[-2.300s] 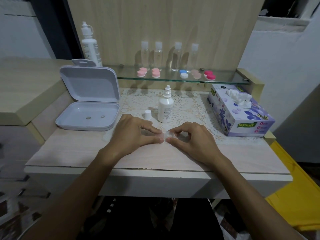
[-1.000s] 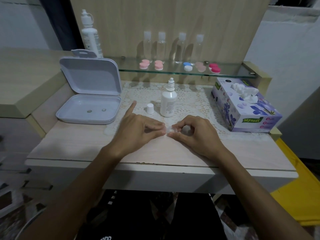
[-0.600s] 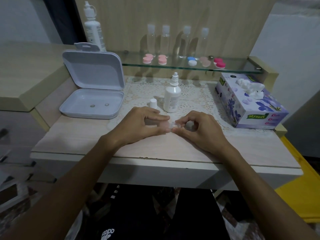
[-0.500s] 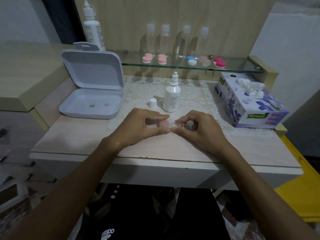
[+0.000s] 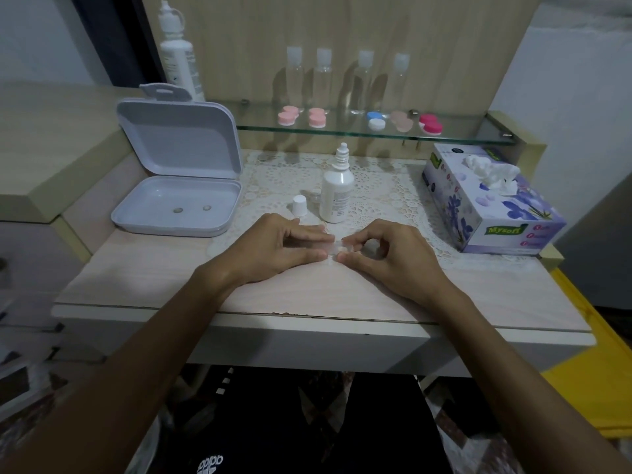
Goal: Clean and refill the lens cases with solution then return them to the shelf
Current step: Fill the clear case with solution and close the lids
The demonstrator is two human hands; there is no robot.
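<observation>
1. The left hand (image 5: 273, 249) and the right hand (image 5: 386, 256) rest on the pale wood-grain surface (image 5: 171, 285), their fingertips meeting over a small translucent lens case (image 5: 337, 248).
2. The grip of each hand is closed on that case: the left thumb and forefinger pinch its left end, and the right thumb and forefinger, curled into a ring, pinch its right end.
3. The case lies low on the surface at its middle, just in front of a white lace mat (image 5: 376, 189); most of it is hidden by the fingers.
4. On the mat, just behind the hands, a small white plastic dropper bottle (image 5: 337, 191) stands upright with its nozzle bare, and its small white cap (image 5: 299, 205) stands just to the left.
5. To the left lies an open pale grey hinged plastic box (image 5: 178, 172), lid tilted back, with two small round spots in its tray.
6. To the right sits a purple floral tissue box (image 5: 489, 203) with a tissue sticking up.
7. On the glass shelf (image 5: 461, 135) behind lie two light pink lens cases (image 5: 302, 117), a blue-and-white one (image 5: 375, 120), a pale beige one (image 5: 402, 120) and a magenta one (image 5: 431, 123).
8. Four clear bottles with white caps (image 5: 343, 80) stand behind them, and a tall white solution bottle (image 5: 178, 53) stands at the shelf's left end.
</observation>
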